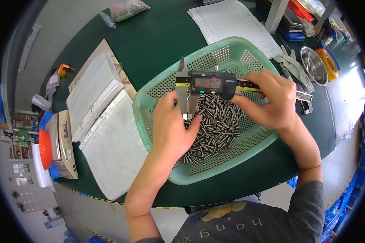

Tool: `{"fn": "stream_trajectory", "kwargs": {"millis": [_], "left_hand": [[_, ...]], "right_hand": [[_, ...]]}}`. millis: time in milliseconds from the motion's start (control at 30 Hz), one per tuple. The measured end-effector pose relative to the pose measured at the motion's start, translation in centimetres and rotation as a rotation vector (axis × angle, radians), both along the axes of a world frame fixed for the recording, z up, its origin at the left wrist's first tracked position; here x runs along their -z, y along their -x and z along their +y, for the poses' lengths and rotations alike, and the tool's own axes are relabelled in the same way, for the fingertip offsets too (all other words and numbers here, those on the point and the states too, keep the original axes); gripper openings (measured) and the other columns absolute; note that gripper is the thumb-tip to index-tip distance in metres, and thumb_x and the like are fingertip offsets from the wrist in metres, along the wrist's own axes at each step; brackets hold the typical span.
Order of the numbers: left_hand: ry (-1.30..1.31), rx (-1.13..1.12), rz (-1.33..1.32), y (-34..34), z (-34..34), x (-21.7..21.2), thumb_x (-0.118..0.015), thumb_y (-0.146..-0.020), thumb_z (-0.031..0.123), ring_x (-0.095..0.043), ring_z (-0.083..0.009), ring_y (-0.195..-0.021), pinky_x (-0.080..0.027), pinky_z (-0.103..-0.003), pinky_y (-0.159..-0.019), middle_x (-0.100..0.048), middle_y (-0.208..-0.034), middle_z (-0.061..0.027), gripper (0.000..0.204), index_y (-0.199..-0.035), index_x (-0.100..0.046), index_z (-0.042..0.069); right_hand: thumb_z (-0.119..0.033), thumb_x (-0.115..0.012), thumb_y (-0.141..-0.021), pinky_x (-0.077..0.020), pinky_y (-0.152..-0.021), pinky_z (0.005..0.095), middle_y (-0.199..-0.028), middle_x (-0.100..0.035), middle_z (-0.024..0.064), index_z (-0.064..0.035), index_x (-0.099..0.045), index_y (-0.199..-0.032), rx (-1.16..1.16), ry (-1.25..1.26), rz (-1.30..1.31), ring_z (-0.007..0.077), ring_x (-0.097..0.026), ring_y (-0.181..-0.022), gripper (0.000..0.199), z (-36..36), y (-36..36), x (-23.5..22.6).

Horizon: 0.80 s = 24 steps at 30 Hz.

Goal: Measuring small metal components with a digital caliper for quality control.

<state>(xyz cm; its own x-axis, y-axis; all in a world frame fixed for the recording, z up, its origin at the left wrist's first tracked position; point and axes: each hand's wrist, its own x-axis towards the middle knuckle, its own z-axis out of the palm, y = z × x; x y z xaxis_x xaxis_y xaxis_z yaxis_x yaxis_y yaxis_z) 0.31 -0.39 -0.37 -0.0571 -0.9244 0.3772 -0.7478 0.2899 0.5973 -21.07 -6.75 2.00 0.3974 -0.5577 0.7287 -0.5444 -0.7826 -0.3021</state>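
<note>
My right hand (273, 99) grips a digital caliper (211, 83), its thumb under the display body and its fingers over the beam. The caliper lies level above a green perforated plastic basket (235, 156), jaws pointing toward me at its left end. My left hand (170, 125) is closed at the jaw tips, thumb and fingers on either side of them. Whatever it pinches there is mostly hidden by the jaws and fingers. Below both hands, a heap of small grey metal pins (215, 129) covers the basket's bottom.
An open ring binder (105, 117) lies left of the basket, beside a weighing scale (65, 137) with a red-orange tray (45, 149). Printed sheets (231, 22), white gloves (294, 67), a metal bowl (314, 65) and yellow tape (328, 65) are at the far right. A bag of parts (127, 9) stands at the back.
</note>
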Motion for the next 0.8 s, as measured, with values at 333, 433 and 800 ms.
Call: {"fn": "stream_trajectory", "kwargs": {"millis": [333,433,800], "left_hand": [[-0.002,0.095,-0.309,0.1,-0.8,0.5,-0.067,-0.070,0.002,-0.058,-0.0310,-0.072,-0.046,-0.038,-0.061,-0.059,-0.087,-0.0113,0.017,-0.085,-0.061,0.006],[-0.029,-0.028,-0.147,-0.3,-0.5,0.8,-0.062,-0.076,0.001,-0.061,-0.0234,-0.076,-0.047,-0.032,-0.064,-0.062,-0.086,-0.0079,0.012,-0.087,-0.060,0.004],[-0.218,0.044,1.296,-2.5,0.5,-0.2,-0.059,-0.085,0.004,-0.055,-0.0116,-0.086,-0.045,-0.024,-0.077,-0.060,-0.091,-0.0062,0.011,-0.096,-0.056,0.001]], "right_hand": [[-0.028,-0.079,-0.061,-0.0407,-0.041,0.0296,-0.059,-0.056,0.0062,-0.0051,-0.061,-0.075,-0.003,-0.003,0.003,0.0230,-0.053,-0.046,0.033,0.1,-0.1,0.1],[-0.029,-0.079,-0.060,-0.0408,-0.041,0.0297,-0.060,-0.056,0.0062,-0.0052,-0.061,-0.075,-0.009,-0.014,0.000,0.0232,-0.054,-0.046,0.033,0.0,0.0,0.2],[-0.032,-0.078,-0.061,-0.0408,-0.042,0.0304,-0.059,-0.055,0.0054,-0.0051,-0.060,-0.074,-0.046,-0.047,0.093,0.0228,-0.053,-0.046,0.035,0.2,0.0,-0.2]]}}
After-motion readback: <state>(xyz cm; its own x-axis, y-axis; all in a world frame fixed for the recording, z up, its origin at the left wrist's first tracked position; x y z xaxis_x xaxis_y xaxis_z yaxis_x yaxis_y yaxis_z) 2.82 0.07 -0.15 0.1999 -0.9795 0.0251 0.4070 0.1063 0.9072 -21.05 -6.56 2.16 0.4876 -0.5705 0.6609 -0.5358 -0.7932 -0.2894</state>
